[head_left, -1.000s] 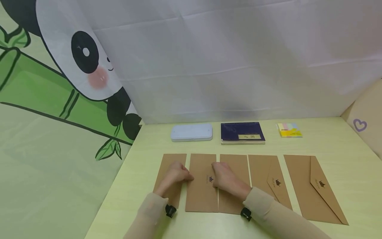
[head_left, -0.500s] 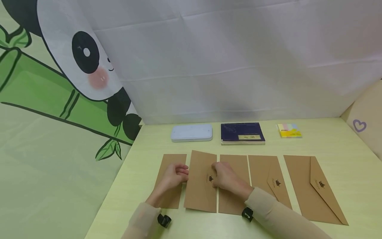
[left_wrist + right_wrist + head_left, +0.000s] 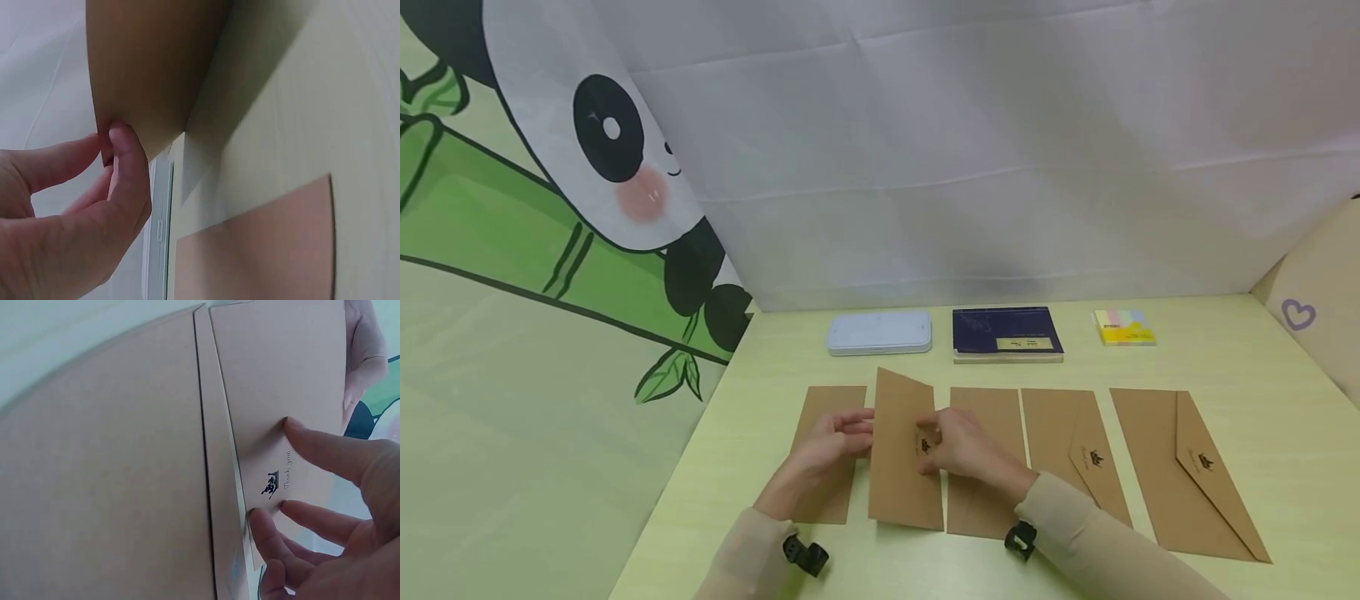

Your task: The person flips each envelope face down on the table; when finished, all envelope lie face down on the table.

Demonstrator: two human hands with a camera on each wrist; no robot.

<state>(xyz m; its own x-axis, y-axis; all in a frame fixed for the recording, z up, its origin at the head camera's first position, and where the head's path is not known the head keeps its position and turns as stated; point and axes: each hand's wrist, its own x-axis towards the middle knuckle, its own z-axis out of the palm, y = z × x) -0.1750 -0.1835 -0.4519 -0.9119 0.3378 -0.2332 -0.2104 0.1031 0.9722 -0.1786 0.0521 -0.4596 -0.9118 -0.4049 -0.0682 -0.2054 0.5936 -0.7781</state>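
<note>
A brown kraft envelope [image 3: 897,458], second from the left in a row, is tilted, its left side raised off the table. At that raised edge my left hand [image 3: 831,442] pinches the paper, thumb on one face and fingers on the other, as the left wrist view shows. My right hand [image 3: 966,450] holds the same envelope near its right edge. In the right wrist view its fingertips [image 3: 294,427] meet the paper around a crown print [image 3: 270,484] with "Thank you" lettering. The underside [image 3: 156,62] appears plain brown in the left wrist view.
More brown envelopes lie flat: one at the left [image 3: 823,492], one under my right forearm [image 3: 988,400], and two to the right, the farthest [image 3: 1157,467] with its flap showing. Behind stand a white case [image 3: 880,332], a dark blue notebook [image 3: 1007,329] and sticky notes [image 3: 1125,327].
The envelope's left side has risen from flat to tilted. My left hand has moved slightly left and turned, taking its left edge. My right hand has stayed almost in place.
</note>
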